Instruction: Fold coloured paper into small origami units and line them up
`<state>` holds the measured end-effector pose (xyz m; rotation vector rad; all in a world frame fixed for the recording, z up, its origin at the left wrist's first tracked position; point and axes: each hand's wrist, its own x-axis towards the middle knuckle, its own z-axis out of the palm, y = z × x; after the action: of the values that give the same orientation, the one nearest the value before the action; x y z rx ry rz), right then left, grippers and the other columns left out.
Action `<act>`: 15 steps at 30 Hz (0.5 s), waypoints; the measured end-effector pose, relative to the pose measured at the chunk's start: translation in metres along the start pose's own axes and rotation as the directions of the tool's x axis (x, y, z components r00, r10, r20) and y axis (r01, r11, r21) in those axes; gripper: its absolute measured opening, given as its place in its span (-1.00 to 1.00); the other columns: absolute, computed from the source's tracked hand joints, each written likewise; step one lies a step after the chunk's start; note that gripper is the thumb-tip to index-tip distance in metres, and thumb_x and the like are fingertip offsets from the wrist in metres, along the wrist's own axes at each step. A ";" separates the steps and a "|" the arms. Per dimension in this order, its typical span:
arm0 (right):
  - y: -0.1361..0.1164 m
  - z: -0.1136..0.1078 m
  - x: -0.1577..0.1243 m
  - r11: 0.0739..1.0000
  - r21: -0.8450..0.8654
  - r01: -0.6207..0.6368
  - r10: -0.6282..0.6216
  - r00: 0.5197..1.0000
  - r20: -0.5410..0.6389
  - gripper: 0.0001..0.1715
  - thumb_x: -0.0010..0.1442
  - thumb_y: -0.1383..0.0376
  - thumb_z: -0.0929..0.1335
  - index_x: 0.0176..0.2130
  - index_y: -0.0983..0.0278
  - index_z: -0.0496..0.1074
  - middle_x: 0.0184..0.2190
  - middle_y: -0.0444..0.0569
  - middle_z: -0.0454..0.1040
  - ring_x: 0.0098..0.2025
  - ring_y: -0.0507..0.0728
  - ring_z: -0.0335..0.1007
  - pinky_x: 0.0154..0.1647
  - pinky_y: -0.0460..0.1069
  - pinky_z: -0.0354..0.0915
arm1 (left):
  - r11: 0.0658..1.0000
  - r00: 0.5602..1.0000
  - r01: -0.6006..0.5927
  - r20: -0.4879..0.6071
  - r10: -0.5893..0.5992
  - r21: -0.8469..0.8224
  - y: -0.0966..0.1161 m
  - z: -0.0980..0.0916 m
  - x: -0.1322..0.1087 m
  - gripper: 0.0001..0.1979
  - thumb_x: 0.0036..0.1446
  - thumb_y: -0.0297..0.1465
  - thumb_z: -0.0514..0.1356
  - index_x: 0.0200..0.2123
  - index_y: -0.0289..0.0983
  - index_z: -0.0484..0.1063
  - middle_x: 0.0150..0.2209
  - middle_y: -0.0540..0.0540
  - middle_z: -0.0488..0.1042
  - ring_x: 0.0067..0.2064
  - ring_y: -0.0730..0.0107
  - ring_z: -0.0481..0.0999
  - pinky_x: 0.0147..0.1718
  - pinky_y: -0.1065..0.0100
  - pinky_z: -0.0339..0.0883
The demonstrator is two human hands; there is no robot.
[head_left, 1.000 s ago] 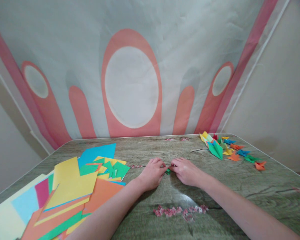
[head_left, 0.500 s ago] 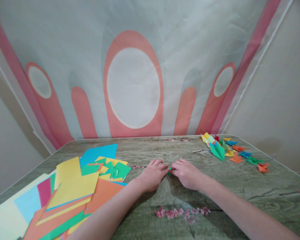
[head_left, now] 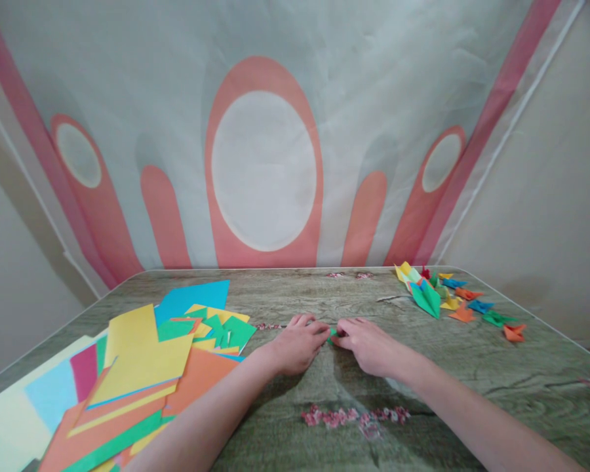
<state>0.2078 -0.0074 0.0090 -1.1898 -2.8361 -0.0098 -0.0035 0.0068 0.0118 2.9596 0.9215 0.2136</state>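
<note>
Between my two hands a small piece of green paper (head_left: 332,335) shows on the wood-patterned table, mostly covered by fingers. My left hand (head_left: 302,342) lies over its left side, fingers bent together and pressing down at the paper. From the other side my right hand (head_left: 364,342) pinches the paper's right edge with thumb and fingers. How the paper is folded cannot be made out, since so little of it shows.
Left of my arm lies a spread pile of coloured paper sheets (head_left: 145,357) with green and yellow scraps (head_left: 221,331). At the back right are folded paper planes (head_left: 425,298) and several small origami figures (head_left: 496,318). A printed backdrop (head_left: 263,170) stands behind the table (head_left: 285,288).
My right hand has shifted slightly, its fingers drawn into a tighter pinch, and a little more green paper shows. The left hand stays nearly in place; the view has moved slightly.
</note>
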 end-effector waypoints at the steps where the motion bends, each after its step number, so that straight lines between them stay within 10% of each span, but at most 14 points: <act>1: -0.002 -0.001 0.000 1.000 -0.007 -0.004 0.004 1.000 0.006 -0.60 0.11 0.47 0.22 -0.09 0.21 0.42 -0.18 0.06 0.35 -0.12 0.17 0.22 -0.15 0.04 0.09 | 1.000 1.000 0.001 0.010 -0.001 0.000 0.000 0.000 0.000 -0.62 0.17 -0.39 -0.04 0.08 -0.17 0.20 0.07 -0.07 0.28 0.07 0.18 0.15 0.06 0.17 0.01; 15: -0.007 -0.004 0.003 0.999 -0.048 0.014 -0.013 0.999 0.037 -0.71 0.17 0.41 0.18 -0.18 0.29 0.42 -0.14 0.06 0.38 -0.05 0.20 0.20 -0.18 0.04 0.15 | 0.987 0.991 0.083 0.090 -0.096 0.138 0.020 -0.012 0.000 -0.68 0.14 -0.40 -0.01 -0.03 -0.26 0.31 -0.01 -0.11 0.38 0.06 0.16 0.20 0.07 0.18 -0.02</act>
<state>0.2010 -0.0104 0.0133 -1.1923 -2.8919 -0.0581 0.0062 -0.0099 0.0248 3.0077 1.0940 0.0065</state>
